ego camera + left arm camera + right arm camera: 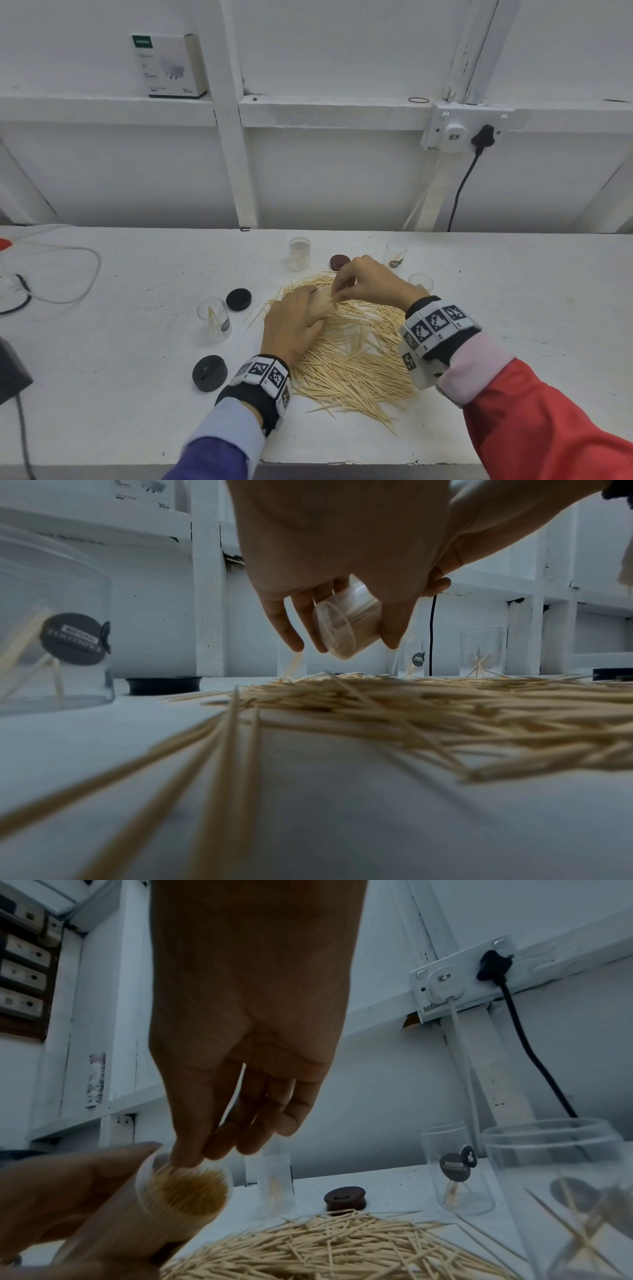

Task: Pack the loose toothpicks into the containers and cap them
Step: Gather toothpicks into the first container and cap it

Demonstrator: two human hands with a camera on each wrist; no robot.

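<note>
**Topping Up a Nearly Full Container**

Your left hand (294,322) wraps its fingers round a clear cylindrical plastic container (178,1199), tilted with the mouth toward your right side and packed almost full of upright wooden toothpicks. Your right hand (368,281) has its fingertips (192,1158) pinched together at the container's mouth; whether they hold toothpicks cannot be read from these views.

Both hands work over the large heap of loose pale wooden toothpicks (356,346) at the middle of the white worktop (531,308), toward its near edge. Four other clear containers stand round the heap, each with only a few toothpicks inside.

To do this step well:

- Keep the container tilted so new toothpicks slide in alongside those already packed.
- Feed a few at a time, aligned with the rest; a tight bundle is likely to jam or snap crossed sticks.
- Steady the container with a firm grip, since it probably flexes under squeezing.
- When full, take a round black plastic cap (238,299), lying left of the heap.
</note>
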